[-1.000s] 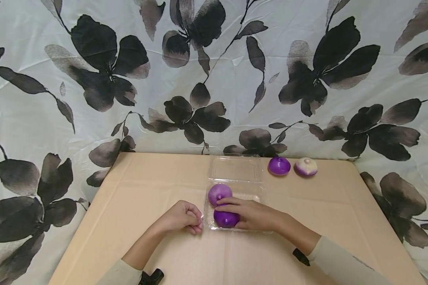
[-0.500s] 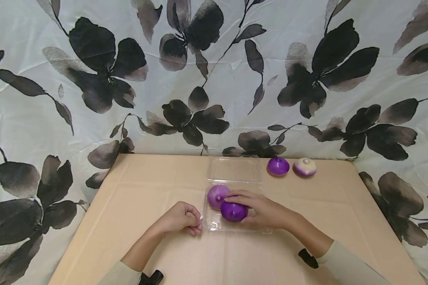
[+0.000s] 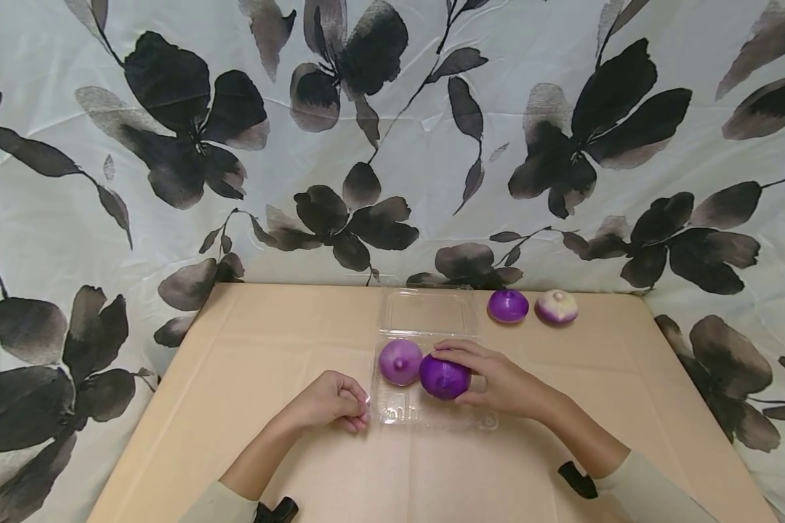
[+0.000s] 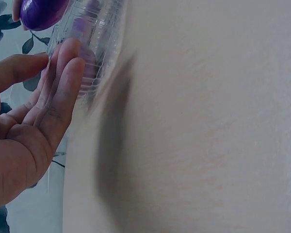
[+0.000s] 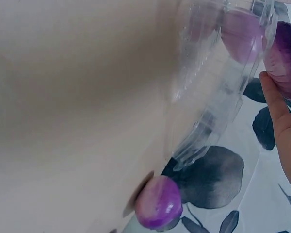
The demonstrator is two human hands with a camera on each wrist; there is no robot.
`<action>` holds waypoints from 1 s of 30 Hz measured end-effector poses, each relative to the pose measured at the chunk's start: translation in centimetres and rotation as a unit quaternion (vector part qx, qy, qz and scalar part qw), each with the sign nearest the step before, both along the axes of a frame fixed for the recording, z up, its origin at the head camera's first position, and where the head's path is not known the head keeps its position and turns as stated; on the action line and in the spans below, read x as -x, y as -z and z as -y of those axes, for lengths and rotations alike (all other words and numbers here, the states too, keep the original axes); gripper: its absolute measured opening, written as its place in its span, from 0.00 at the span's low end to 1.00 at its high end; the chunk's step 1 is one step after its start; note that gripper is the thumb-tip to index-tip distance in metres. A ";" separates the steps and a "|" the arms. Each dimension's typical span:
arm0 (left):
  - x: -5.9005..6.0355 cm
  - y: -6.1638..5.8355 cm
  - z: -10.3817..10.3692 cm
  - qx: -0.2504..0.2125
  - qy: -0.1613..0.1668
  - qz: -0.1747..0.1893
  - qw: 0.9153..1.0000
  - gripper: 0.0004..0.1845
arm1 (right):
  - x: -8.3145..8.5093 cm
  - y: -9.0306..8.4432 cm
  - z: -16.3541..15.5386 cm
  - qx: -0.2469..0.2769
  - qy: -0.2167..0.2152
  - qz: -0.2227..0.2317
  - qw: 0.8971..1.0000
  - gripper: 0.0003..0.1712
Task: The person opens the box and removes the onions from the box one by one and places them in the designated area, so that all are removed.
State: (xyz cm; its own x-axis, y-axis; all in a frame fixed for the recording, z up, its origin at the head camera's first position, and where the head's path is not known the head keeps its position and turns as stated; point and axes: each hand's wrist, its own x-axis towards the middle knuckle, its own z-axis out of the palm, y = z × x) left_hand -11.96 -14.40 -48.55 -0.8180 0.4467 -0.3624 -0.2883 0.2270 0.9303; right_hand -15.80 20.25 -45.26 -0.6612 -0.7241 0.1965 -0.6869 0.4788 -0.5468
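Note:
A clear plastic clamshell container (image 3: pixel 432 414) stands with its lid folded back. At its left rim my left hand (image 3: pixel 333 402) pinches the plastic between thumb and fingers; the left wrist view shows these fingers (image 4: pixel 63 92) against the ribbed wall. My right hand (image 3: pixel 506 378) grips a dark purple onion (image 3: pixel 445 376) from its right side, over the tray. In the right wrist view this onion (image 5: pixel 283 63) appears above the container's rim, apart from its floor. A paler purple onion (image 3: pixel 400 362) sits in the tray's back left part.
Behind the container to the right, a purple onion (image 3: pixel 508 306) and a white-topped onion (image 3: pixel 556 308) stand near the back edge of the tan table (image 3: pixel 268 327). A floral cloth (image 3: pixel 451 160) hangs behind the table.
My right hand has lifted the dark onion from the tray's front left and carried it right and slightly back. The left hand keeps its place at the rim.

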 end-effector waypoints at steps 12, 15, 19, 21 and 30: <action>-0.2 -0.3 0.2 0.003 0.006 -0.002 1.000 0.06 | 0.0 -0.8 -1.7 0.037 0.077 0.003 0.996 0.49; -0.3 -0.4 0.3 0.000 0.009 -0.003 1.000 0.07 | 0.1 -0.9 -2.2 0.042 0.092 -0.009 0.995 0.48; -0.3 -0.3 0.4 0.001 0.011 -0.003 1.000 0.07 | 0.4 -0.7 -3.3 0.066 0.109 0.002 0.992 0.48; -0.4 -0.3 0.4 0.002 0.011 -0.003 1.000 0.07 | 0.5 -0.6 -3.8 0.083 0.116 0.019 0.990 0.49; -0.4 -0.2 0.5 0.002 0.011 -0.004 1.000 0.06 | 1.1 0.3 -6.2 0.106 0.162 0.040 0.980 0.50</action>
State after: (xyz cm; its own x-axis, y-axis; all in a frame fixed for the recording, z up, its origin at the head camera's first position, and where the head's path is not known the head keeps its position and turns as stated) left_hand -11.58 -14.94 -48.38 -0.8106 0.4638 -0.3574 -0.2751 0.2372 0.9317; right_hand -16.91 26.45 -45.53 -0.8687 -0.4225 0.2585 -0.4692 0.5346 -0.7029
